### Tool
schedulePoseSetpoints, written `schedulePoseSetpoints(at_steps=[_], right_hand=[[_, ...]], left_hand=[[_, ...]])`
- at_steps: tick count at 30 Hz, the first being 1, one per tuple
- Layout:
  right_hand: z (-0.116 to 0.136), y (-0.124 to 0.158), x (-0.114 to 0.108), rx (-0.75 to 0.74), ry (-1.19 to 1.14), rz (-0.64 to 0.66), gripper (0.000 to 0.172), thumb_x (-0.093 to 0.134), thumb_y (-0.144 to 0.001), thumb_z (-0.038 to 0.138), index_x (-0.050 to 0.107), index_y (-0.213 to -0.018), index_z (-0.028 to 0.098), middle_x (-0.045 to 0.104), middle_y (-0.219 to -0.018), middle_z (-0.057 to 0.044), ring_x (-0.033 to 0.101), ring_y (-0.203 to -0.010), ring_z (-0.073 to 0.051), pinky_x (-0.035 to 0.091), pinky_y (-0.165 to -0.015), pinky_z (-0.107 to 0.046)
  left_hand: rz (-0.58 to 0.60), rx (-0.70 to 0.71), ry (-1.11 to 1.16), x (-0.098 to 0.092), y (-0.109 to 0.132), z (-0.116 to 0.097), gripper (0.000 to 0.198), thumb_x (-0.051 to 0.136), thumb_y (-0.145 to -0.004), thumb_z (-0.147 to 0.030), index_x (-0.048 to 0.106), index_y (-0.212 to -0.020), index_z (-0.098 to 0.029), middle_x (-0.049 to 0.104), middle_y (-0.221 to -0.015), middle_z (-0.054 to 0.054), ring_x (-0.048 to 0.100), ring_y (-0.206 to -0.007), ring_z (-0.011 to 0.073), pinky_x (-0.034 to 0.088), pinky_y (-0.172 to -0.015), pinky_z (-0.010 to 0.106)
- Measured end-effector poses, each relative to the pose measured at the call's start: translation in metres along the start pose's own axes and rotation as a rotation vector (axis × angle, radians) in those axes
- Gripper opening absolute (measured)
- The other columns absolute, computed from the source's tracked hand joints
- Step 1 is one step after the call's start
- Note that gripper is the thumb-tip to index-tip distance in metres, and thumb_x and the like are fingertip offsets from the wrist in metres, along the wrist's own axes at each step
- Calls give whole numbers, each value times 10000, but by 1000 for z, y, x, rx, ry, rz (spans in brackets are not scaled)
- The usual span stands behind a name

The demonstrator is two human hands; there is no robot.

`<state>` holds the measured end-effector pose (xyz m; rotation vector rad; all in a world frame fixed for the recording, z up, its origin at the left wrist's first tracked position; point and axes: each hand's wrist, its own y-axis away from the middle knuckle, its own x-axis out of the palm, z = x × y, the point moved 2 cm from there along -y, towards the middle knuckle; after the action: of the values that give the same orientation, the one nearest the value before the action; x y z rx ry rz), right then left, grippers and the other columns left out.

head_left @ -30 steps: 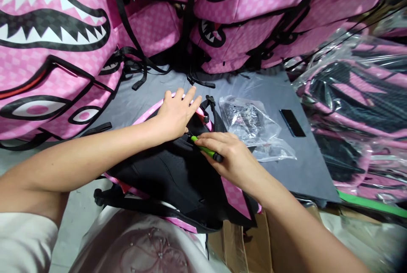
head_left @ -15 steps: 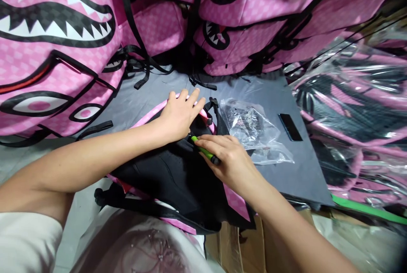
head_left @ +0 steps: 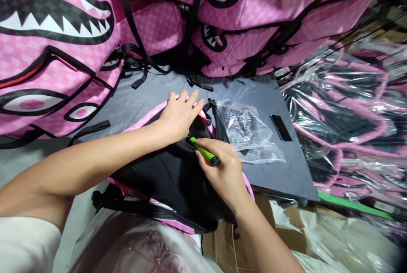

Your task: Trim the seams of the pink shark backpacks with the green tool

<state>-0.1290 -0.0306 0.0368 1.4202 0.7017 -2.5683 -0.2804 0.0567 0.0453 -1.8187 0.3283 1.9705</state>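
A pink backpack lies back-side up on the grey table, its black padded back panel (head_left: 171, 179) facing me. My left hand (head_left: 179, 114) rests flat on its upper edge, fingers stretched out over the pink piping. My right hand (head_left: 222, 167) is closed round a small green-handled tool (head_left: 203, 151), whose tip touches the black panel just below my left hand. The tip itself is too small to make out.
Pink shark-mouth backpacks (head_left: 54, 44) are piled along the back and left. A clear plastic bag (head_left: 248, 131) and a black phone (head_left: 280, 127) lie on the grey table (head_left: 273, 99). Bagged backpacks (head_left: 343, 112) are stacked at right, a cardboard box (head_left: 222, 243) below.
My right hand has drawn back toward me a little and tilted the green tool more upright. The view has shifted slightly; my left hand stays on the backpack.
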Motion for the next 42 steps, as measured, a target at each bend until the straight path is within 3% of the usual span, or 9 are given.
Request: schedulePoseSetpoints(at_steps=[3,8,19,42], right_hand=[[-2,-3,-2,22,-76,82,234,578,-890,148,689,-1069,249,743,-1121,-63,690,-1053,-234,516,-893,-424],[-3,-8,-3,-34,-90,111,248,572,-898,124,693,-1087,228,733,-1162,-79,683,-1088,-226,516,-905,-422],[2,-24,-13,-155,145,350,331,544,-856,40,684,-1097,219,719,-1203,-77,690,-1054,-250,454,-820,-407],[5,-27,-15,-210,197,385,431,532,-804,-13,659,-1135,232,706,-1242,-60,681,-1045,-235,416,-851,-412]], left_hand=[[1,-2,13,-1,1,1,795,674,-840,-430,317,-1518,-219,285,-1597,119,384,-1308,330,368,-995,432],[2,1,23,0,0,1,759,658,-862,-409,324,-1517,-218,278,-1604,122,391,-1305,333,370,-990,435],[-9,18,20,0,-1,1,715,633,-877,-370,343,-1504,-184,300,-1593,136,404,-1298,338,380,-982,445],[-27,-13,43,5,-3,2,678,612,-879,-328,358,-1496,-211,311,-1587,120,393,-1310,326,370,-995,436]])
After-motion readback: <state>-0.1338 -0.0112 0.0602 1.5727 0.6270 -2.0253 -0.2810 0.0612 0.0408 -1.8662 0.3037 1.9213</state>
